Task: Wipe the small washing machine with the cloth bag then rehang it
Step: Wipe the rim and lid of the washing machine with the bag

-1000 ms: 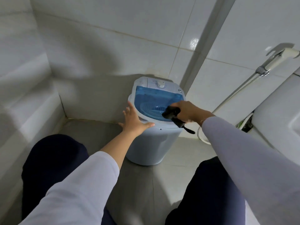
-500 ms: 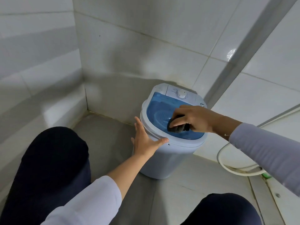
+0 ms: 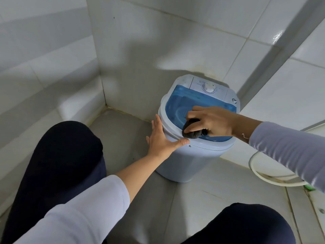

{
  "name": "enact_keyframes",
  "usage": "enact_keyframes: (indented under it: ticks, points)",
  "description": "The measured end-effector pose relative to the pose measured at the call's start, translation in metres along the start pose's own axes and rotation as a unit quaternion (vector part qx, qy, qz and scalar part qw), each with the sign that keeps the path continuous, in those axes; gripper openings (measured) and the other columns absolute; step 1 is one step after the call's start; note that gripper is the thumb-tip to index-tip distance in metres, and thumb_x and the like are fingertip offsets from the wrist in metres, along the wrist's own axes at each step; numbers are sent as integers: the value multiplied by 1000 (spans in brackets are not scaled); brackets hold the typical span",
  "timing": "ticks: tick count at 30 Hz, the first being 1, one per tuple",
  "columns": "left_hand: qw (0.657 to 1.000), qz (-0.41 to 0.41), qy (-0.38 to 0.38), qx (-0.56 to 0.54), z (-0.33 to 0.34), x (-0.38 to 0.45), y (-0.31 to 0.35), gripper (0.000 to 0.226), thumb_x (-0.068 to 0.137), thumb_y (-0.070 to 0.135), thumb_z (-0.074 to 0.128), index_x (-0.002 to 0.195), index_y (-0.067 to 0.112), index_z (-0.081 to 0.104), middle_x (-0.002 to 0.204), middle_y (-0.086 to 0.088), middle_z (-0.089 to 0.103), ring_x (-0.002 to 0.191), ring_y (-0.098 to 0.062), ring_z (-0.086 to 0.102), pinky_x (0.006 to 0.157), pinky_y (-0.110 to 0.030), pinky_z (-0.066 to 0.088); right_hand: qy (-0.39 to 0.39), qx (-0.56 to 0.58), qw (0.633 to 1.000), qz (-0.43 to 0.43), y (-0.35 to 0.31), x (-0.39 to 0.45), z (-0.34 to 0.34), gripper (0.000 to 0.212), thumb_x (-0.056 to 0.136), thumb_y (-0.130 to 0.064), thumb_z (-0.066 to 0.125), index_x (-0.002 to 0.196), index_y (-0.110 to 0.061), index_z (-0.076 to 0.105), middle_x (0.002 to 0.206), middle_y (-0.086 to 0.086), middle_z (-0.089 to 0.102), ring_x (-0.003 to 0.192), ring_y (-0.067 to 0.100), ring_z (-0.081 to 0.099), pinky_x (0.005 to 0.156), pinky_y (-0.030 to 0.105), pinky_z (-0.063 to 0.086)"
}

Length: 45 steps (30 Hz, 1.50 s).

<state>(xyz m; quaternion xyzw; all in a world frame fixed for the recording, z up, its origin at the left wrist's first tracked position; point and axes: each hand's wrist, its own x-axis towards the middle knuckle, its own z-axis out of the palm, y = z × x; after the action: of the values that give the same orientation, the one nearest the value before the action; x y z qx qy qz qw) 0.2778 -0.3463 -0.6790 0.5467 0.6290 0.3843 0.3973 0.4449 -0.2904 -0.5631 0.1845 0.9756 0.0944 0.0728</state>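
Against the tiled corner, on the grey floor, the small washing machine [image 3: 191,148] is stood upright, its rounded pale-blue plastic body close to the wall so that only the front and top are easily reached. Its top is closed by a translucent blue lid [image 3: 193,104], smooth and glossy, behind which a white control panel with a round dial [image 3: 208,87] is set.

The cloth bag [image 3: 192,133] is bunched into a dark, soft, slightly fuzzy wad and is pressed onto the near edge of the lid, where blue plastic meets the pale rim. It is gripped by the right hand [image 3: 211,121], whose fingers are curled over and around the wad; a bunched shape is probably preferred because a firmer pad is given for rubbing a hard, slick surface.

The left hand [image 3: 162,138] is laid flat against the left side of the tub, fingers straight and spread, thumb stretched along the rim. Nothing is held by it; the light plastic body is most likely being steadied so that it is not pushed or rocked by the wiping.

A pale hose [image 3: 263,175] is looped on the floor to the right, apart from the machine. Glossy white wall tiles are seen behind, with discoloured grout at the corner. No hook for rehanging is seen.
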Motion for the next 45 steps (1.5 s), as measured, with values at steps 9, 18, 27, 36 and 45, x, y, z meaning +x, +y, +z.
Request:
enact_keyframes:
  ticks: [9, 18, 27, 36, 45]
  points:
    - [1000, -3, 1, -4, 0, -1, -1, 138, 41, 74, 72, 150, 33, -2, 159, 7, 14, 148, -18, 14, 114, -57, 24, 22, -13, 1000, 8, -9, 30, 1, 41, 54, 1, 78, 90, -18, 74, 86, 8, 62, 76, 29, 59, 45, 21, 34]
    - [1000, 2, -5, 11, 2, 2, -5, 131, 58, 61, 78, 151, 24, -6, 162, 1, 3, 149, -18, 4, 118, -57, 9, 27, -2, 996, 90, -4, 70, 6, 35, 66, 3, 66, 97, -12, 71, 97, 13, 59, 91, 33, 56, 51, 31, 44]
    - [1000, 7, -17, 21, -7, 6, -7, 119, 66, 65, 69, 152, 24, -3, 161, 6, 5, 149, -11, -3, 117, -58, 5, 43, 67, 978, 192, 22, 86, -6, 41, 74, 6, 57, 109, -12, 68, 103, 14, 55, 95, 35, 55, 71, 43, 51]
    - [996, 5, -79, 29, -45, 44, 1, 107, 72, 64, 65, 152, 28, 4, 161, -4, 10, 148, -22, 14, 118, -49, 19, -7, 75, 989, 131, 17, 83, -16, 47, 74, 2, 62, 110, -28, 67, 103, 7, 55, 97, 27, 54, 66, 35, 47]
    - [990, 0, -137, 7, -53, 61, 0, 74, 69, 57, 73, 133, 34, 43, 134, 5, 53, 131, -17, 45, 104, -30, 39, 42, 49, 994, 90, 20, 90, 7, 40, 63, 4, 70, 94, -20, 72, 93, 10, 58, 87, 32, 55, 48, 36, 51]
